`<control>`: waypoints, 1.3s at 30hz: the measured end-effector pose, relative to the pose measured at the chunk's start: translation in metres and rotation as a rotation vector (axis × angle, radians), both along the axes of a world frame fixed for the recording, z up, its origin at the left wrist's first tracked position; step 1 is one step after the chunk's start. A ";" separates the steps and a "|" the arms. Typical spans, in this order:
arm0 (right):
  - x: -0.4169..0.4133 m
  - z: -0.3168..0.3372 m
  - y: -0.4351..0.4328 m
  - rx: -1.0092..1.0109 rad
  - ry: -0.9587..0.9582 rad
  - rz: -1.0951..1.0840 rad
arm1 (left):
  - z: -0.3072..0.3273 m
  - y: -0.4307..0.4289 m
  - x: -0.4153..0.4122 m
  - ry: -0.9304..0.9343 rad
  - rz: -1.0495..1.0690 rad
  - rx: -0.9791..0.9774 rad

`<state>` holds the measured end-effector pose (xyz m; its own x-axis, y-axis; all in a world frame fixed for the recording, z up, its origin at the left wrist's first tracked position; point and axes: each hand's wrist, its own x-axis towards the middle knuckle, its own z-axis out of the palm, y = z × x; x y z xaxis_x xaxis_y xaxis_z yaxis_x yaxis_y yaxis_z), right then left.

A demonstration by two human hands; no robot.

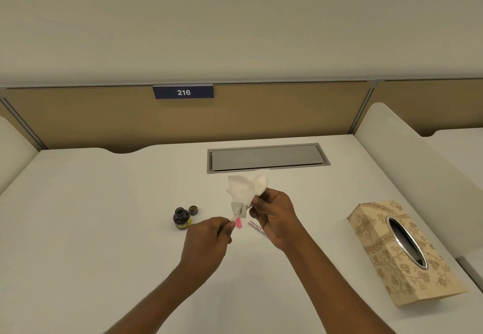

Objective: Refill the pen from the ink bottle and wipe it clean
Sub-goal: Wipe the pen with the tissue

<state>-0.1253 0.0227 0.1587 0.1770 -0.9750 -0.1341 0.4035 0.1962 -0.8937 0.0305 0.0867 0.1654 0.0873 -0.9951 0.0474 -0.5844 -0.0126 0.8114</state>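
Note:
My left hand [209, 239] pinches the thin pen part [235, 216] by its rear end, tip pointing up and right. A white tissue [245, 190] is held in my right hand [274, 216], and its lower corner is wrapped around the pen's tip. The open ink bottle [181, 218] stands on the desk left of my hands, with its small cap [193, 210] lying beside it. A pink pen piece [239, 223] and a pale patterned pen barrel [256, 227] lie on the desk under my hands.
A patterned tissue box [402, 252] lies at the right. A grey cable hatch [266, 157] is set in the white desk [104, 216] behind my hands. A divider panel with a "216" sign [183, 92] closes the back.

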 end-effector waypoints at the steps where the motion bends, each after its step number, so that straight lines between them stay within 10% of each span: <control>1: 0.000 0.000 0.000 -0.001 0.042 -0.004 | -0.001 0.000 0.000 -0.008 -0.006 -0.001; 7: 0.002 -0.007 0.003 0.116 0.092 -0.081 | 0.000 -0.002 0.001 0.034 -0.008 0.017; 14: -0.015 -0.003 -0.005 0.258 -0.271 -0.380 | 0.004 -0.001 -0.001 0.049 -0.032 0.036; 39: -0.084 -0.019 0.081 0.158 0.061 -0.486 | -0.018 0.022 -0.066 0.053 -0.278 0.000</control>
<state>-0.2095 0.1042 0.1394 -0.3044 -0.9097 -0.2825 0.4299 0.1334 -0.8929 -0.0353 0.1088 0.1477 -0.1866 -0.9812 0.0496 -0.5226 0.1419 0.8407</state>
